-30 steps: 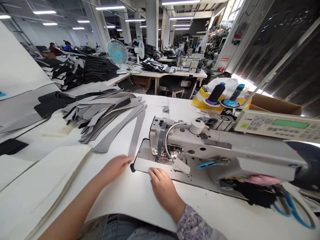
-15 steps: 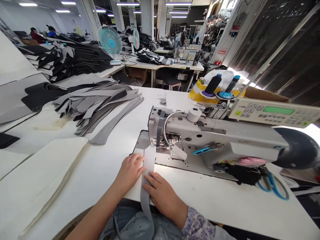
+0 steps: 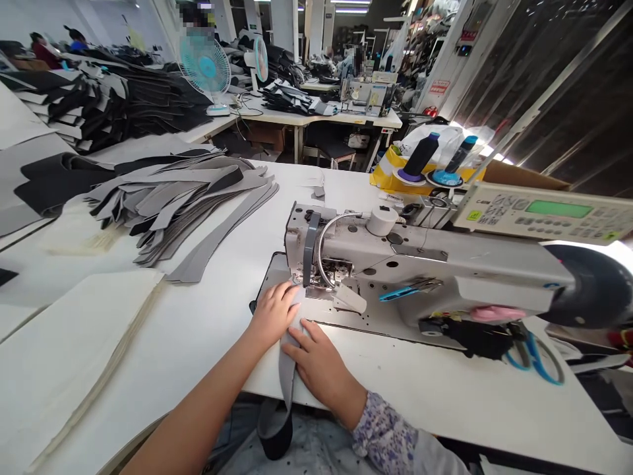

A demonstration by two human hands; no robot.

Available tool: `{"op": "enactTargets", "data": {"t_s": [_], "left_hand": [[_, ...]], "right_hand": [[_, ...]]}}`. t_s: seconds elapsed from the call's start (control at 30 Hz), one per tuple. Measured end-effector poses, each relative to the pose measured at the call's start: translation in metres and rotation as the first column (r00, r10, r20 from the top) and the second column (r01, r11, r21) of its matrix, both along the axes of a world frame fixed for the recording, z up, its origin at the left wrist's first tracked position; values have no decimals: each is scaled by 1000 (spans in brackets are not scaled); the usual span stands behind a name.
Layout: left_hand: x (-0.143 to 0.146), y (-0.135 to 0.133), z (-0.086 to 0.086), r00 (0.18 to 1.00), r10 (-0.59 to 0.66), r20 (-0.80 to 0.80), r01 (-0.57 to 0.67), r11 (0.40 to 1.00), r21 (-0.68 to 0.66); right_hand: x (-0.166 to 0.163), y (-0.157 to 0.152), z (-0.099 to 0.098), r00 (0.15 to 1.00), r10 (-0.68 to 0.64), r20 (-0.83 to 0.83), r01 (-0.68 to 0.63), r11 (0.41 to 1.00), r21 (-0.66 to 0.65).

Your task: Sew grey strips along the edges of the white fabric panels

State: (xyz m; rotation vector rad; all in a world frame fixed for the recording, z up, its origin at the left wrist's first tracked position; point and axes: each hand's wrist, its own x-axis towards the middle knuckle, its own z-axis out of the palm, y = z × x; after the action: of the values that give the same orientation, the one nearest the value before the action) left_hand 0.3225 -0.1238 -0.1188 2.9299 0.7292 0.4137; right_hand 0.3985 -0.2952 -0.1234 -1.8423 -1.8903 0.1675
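A long grey fabric strip (image 3: 287, 369) runs from the needle area of the sewing machine (image 3: 376, 257) toward me. Its near end hangs over the table edge and curls, showing a black underside. My left hand (image 3: 277, 313) lies on the strip close to the presser area, fingers stretched forward and pressing down. Just behind it, my right hand (image 3: 324, 369) rests on the strip's right side, with fingers and thumb spread. The needle and the strip's far end are hidden by my left fingers and the machine head.
To the left lie a pile of grey and black strips (image 3: 182, 198) and a stack of cream sheets (image 3: 89, 356). Blue-handled scissors (image 3: 539, 356) and blue snips (image 3: 403, 290) rest by the machine. Thread cones (image 3: 420, 155) and a control panel (image 3: 544, 211) stand behind it.
My left hand has moved forward, nearer the presser area, and my right hand has shifted slightly forward. The strip's hanging end has drawn up and curled, exposing black. The view has shifted a little.
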Motion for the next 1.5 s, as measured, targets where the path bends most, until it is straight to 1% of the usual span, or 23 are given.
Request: {"op": "enactTargets", "data": {"t_s": [0.2, 0.43, 0.7, 0.83, 1.0, 1.23, 1.33, 1.43, 1.5], "left_hand": [[3, 7, -3, 1000, -10, 8, 10, 1000, 16], [12, 19, -3, 999, -30, 25, 30, 1000, 2], [23, 29, 0, 999, -25, -21, 26, 999, 34], [27, 32, 2, 1000, -20, -25, 20, 1000, 0], [29, 33, 5, 998, -46, -39, 45, 999, -18], [31, 37, 4, 999, -47, -10, 47, 999, -7], [33, 34, 3, 999, -48, -4, 48, 999, 7], [27, 26, 9, 998, -48, -37, 48, 999, 0], [7, 30, 20, 995, -57, -78, 56, 998, -16]], "right_hand": [[3, 6, 0, 1000, -5, 13, 5, 1000, 3], [7, 18, 1, 1000, -20, -14, 21, 1000, 15], [7, 23, -1, 999, -47, -3, 47, 999, 12], [6, 24, -4, 998, -62, 32, 61, 998, 26], [5, 25, -5, 996, -47, 80, 45, 999, 23], [5, 24, 1, 998, -45, 50, 46, 999, -3], [6, 24, 2, 998, -45, 42, 45, 999, -9], [7, 24, 3, 998, -46, 48, 47, 999, -19], [7, 23, 4, 997, -46, 58, 48, 999, -22]]}}
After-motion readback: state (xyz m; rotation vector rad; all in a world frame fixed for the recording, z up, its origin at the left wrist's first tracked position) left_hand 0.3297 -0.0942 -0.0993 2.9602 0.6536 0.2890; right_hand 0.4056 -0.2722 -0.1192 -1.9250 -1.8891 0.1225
